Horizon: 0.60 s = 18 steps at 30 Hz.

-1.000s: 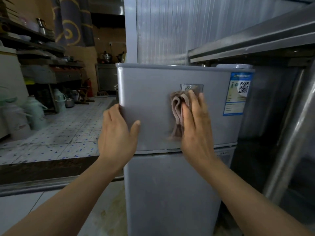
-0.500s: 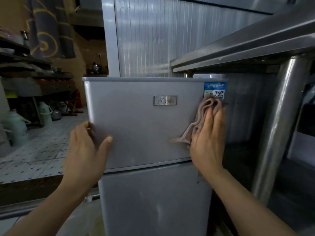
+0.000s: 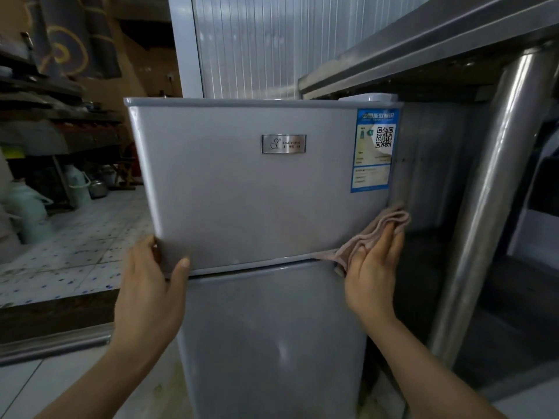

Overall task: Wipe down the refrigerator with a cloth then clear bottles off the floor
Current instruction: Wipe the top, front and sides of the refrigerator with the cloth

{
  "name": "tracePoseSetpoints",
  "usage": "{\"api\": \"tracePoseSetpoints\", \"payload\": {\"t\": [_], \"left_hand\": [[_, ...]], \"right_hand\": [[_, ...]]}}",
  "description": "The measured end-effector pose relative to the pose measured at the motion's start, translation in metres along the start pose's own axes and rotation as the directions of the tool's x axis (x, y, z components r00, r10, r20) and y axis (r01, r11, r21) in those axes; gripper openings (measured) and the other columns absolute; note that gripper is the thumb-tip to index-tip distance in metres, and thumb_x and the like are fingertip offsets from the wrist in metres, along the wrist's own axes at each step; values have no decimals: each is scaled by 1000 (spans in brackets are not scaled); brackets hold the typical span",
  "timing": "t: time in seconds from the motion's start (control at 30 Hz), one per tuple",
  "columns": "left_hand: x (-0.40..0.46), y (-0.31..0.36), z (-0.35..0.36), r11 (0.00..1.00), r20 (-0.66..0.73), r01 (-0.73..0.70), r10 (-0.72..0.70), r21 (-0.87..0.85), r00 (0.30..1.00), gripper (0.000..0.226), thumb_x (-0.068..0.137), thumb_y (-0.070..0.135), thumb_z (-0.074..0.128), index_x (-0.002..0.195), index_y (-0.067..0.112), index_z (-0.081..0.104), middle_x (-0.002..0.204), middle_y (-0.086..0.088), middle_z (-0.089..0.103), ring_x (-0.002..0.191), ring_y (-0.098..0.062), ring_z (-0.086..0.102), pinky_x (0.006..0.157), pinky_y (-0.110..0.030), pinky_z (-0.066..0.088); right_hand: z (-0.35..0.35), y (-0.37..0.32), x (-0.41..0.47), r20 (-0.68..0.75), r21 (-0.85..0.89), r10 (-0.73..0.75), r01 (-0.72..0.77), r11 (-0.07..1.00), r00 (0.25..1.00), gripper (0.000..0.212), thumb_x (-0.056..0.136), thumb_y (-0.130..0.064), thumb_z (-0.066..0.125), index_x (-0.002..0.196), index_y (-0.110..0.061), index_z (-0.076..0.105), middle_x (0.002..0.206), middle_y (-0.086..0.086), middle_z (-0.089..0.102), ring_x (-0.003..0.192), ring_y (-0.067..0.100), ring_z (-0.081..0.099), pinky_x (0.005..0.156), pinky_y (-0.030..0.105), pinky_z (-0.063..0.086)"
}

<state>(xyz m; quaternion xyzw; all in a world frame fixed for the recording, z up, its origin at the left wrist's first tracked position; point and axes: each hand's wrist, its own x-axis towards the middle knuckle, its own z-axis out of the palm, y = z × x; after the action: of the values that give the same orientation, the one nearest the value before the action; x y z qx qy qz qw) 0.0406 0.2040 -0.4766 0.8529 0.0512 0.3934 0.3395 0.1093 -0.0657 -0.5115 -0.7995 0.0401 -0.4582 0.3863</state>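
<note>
A small grey two-door refrigerator (image 3: 248, 201) stands in front of me, with a metal badge in the middle of its upper door and a blue label at the upper right. My right hand (image 3: 370, 267) presses a crumpled pinkish-beige cloth (image 3: 379, 226) flat against the lower right corner of the upper door, at the seam between the doors. My left hand (image 3: 151, 285) grips the lower left corner of the upper door, thumb on the front and fingers around the edge. No bottles on the floor near the refrigerator are visible.
A steel table with a thick round leg (image 3: 490, 189) stands close on the right, its top overhanging the fridge. A corrugated metal wall (image 3: 257, 46) is behind. To the left lies a raised tiled floor (image 3: 75, 237) with plastic jugs (image 3: 28, 207) and shelving.
My right hand has carried the cloth from the door's middle to the right edge and then down to its lower right corner. My left hand slid down the left edge.
</note>
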Motion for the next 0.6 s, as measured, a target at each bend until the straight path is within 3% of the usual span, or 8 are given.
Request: {"api": "tracePoseSetpoints", "payload": {"t": [0.17,0.23,0.33,0.43,0.57,0.6], "left_hand": [[6,-6,-2,999,19,1,0,-33,1000,39,88,25,59,120,11,42,112,-9,52,94,-22,51,77,-38,44],[6,-7,-3,999,31,13,-12,-32,999,38,87,26,59,118,13,42,110,-8,53,92,-24,53,77,-42,47],[4,-6,-3,999,30,12,-10,-39,999,35,87,28,58,115,17,41,107,-6,52,88,-25,55,74,-43,48],[4,-7,-4,999,29,-16,18,-46,999,28,87,28,60,107,21,41,102,-5,51,87,-22,52,71,-36,43],[7,-7,-10,997,56,-32,36,-68,998,26,86,28,61,103,21,43,97,-3,54,85,-20,52,71,-36,44],[7,-6,-11,996,63,-27,32,-84,997,26,85,28,61,103,21,43,96,-3,54,85,-20,53,71,-37,45]], "right_hand": [[5,-38,16,-121,58,-13,20,998,993,65,98,-8,40,148,-9,-1,158,15,-6,146,28,-3,118,24,-3],[11,-51,3,-147,51,-111,120,992,983,63,96,-4,43,147,-3,7,156,19,-1,145,34,-1,120,37,3],[35,-69,-43,-74,-6,-379,380,925,922,67,88,1,58,145,4,22,155,20,7,142,45,8,113,57,22],[58,-91,-73,-9,-35,-515,514,857,857,66,85,-6,64,141,0,32,152,15,19,142,40,12,114,51,20],[43,-66,-54,73,-12,-661,664,748,746,54,95,-14,48,143,0,26,154,15,19,143,38,12,114,51,23],[34,-50,-42,69,-54,-648,651,757,759,50,98,-17,42,142,3,27,153,18,20,142,39,15,113,52,25]]}}
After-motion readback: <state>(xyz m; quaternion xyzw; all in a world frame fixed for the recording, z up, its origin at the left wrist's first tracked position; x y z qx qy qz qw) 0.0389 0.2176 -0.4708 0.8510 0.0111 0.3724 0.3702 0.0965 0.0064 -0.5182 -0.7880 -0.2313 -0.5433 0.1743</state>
